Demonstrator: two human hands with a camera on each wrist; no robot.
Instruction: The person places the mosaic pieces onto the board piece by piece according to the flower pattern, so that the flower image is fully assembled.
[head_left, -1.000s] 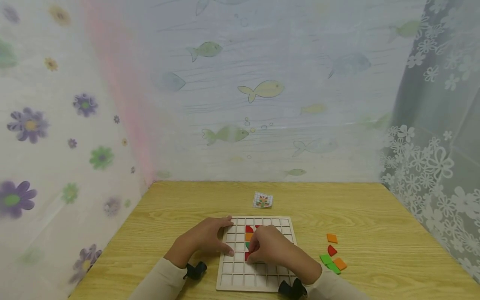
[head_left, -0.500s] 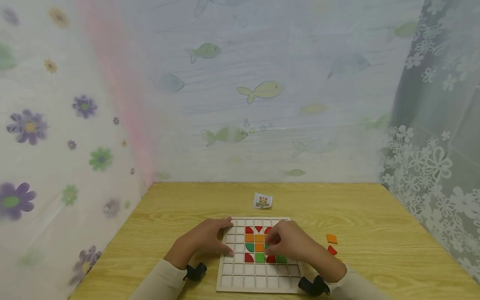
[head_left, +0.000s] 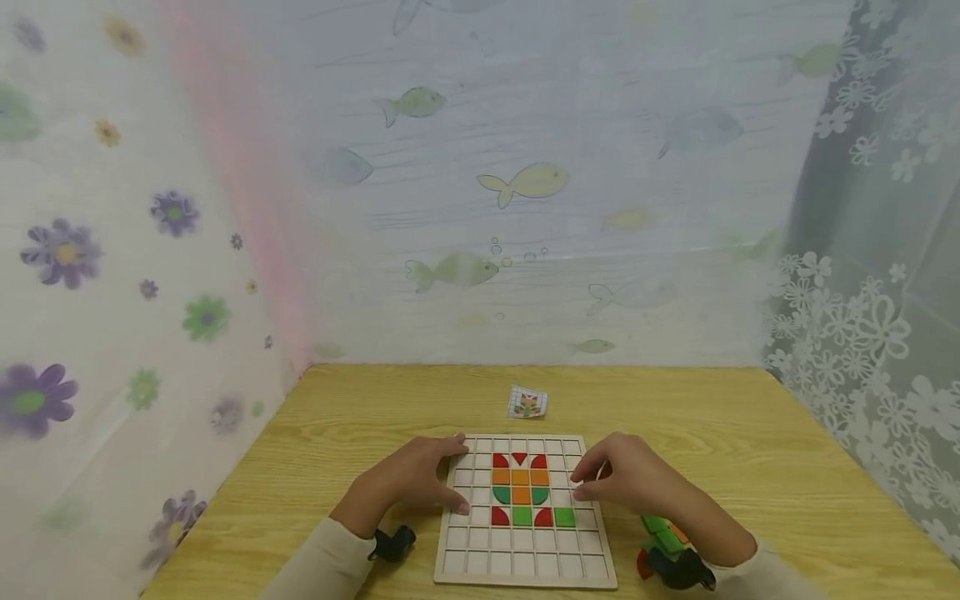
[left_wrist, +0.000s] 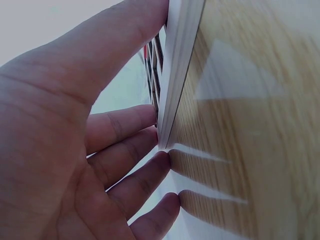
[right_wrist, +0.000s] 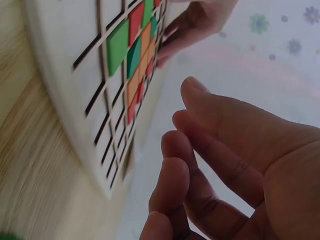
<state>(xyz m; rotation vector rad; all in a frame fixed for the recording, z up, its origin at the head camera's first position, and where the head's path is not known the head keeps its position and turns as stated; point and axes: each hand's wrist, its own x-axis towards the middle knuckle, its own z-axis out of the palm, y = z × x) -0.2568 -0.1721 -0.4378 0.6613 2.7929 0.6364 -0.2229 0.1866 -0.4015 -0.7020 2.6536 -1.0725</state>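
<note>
A white wooden grid board (head_left: 480, 565) lies on the table, its middle squares filled with coloured tiles. Red pieces (head_left: 519, 458) top the pattern; orange squares (head_left: 521, 477) and dark green curved pieces (head_left: 501, 495) sit below. A row of red and green tiles ends in a green square (head_left: 565, 517). My left hand (head_left: 420, 473) rests at the board's left side, thumb over the frame (left_wrist: 182, 50) and fingertips at its edge. Above the board's right edge, my right hand (head_left: 633, 477) has loosely bent fingers; nothing shows between thumb and fingertips (right_wrist: 192, 87).
Loose green tiles (head_left: 660, 525) lie right of the board, with a red piece (head_left: 643, 564) close by; my right wrist and its black camera (head_left: 678, 569) partly cover them. A small pattern card (head_left: 528, 402) lies behind the board. Printed curtains (head_left: 525, 275) surround the table.
My right hand has moved rightward from the tiles in the middle to the board's right edge, uncovering the pattern. My left hand has stayed at the left side.
</note>
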